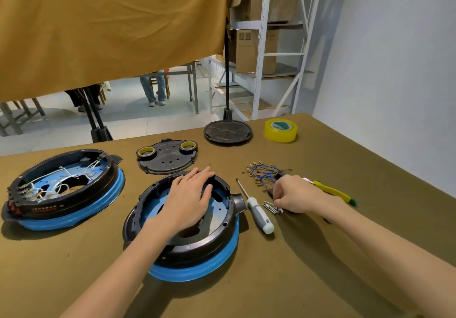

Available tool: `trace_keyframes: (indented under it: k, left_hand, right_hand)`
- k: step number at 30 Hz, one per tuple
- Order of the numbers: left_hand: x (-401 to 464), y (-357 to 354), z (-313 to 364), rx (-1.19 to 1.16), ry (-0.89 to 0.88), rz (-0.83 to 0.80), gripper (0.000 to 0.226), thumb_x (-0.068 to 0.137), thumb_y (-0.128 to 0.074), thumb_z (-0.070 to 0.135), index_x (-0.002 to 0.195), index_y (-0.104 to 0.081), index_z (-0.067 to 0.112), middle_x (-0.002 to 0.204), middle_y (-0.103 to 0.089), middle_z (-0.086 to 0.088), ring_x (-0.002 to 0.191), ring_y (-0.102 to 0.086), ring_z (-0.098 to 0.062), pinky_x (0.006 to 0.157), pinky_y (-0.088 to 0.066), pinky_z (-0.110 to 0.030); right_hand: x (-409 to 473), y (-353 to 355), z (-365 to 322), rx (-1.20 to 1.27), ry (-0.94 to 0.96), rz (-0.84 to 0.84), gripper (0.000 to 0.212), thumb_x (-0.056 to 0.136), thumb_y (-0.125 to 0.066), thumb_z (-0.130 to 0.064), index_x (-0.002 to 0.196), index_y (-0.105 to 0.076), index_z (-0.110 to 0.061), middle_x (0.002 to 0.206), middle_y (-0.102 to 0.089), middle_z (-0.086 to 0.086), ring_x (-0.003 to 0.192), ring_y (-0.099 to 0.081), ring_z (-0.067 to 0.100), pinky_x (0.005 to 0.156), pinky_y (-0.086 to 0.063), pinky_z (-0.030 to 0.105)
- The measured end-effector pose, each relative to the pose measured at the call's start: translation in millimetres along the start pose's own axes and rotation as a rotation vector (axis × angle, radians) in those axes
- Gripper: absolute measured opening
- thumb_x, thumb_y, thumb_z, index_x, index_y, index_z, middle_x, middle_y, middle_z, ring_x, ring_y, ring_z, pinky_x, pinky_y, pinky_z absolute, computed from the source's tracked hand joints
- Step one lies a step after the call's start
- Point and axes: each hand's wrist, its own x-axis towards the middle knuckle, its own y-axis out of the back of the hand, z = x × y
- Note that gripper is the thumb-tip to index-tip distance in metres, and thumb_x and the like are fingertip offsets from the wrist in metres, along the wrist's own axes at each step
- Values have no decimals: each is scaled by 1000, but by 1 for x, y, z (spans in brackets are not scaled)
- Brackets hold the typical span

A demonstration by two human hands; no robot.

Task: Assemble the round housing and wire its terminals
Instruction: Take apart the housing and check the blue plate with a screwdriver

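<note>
A round black housing with a blue rim lies in front of me on the brown table. My left hand rests flat over its open inside, fingers reaching the far wall. To the right, my right hand has its fingers curled down onto a small pile of metal screws. A bundle of blue wires with brass terminals lies just beyond that hand. A white-handled screwdriver lies between the housing and the screws.
A second housing with white wiring sits at the left. A black cover plate with two tape rolls, a round black disc and a yellow tape roll lie further back. A yellow-green tool lies at the right.
</note>
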Motion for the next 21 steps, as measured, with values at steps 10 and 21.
trace_keyframes:
  k: [10,21]
  left_hand:
    - [-3,1,1,-63,15,20,39,109,-40,32,147,-47,36,162,-34,13,155,-18,-10,125,-13,-40]
    - [-8,7,3,-35,101,134,47,103,-51,34,149,-43,27,150,-47,9,142,-34,-12,119,-24,-39]
  right_hand:
    - [1,-29,-8,-14,90,178,14,96,-66,-30,106,-75,-28,104,-70,-4,93,-67,16,80,-58,33]
    - [5,-13,-32,603,258,395,9,93,-72,-10,97,-79,-11,79,-76,-3,70,-73,10,72,-63,27]
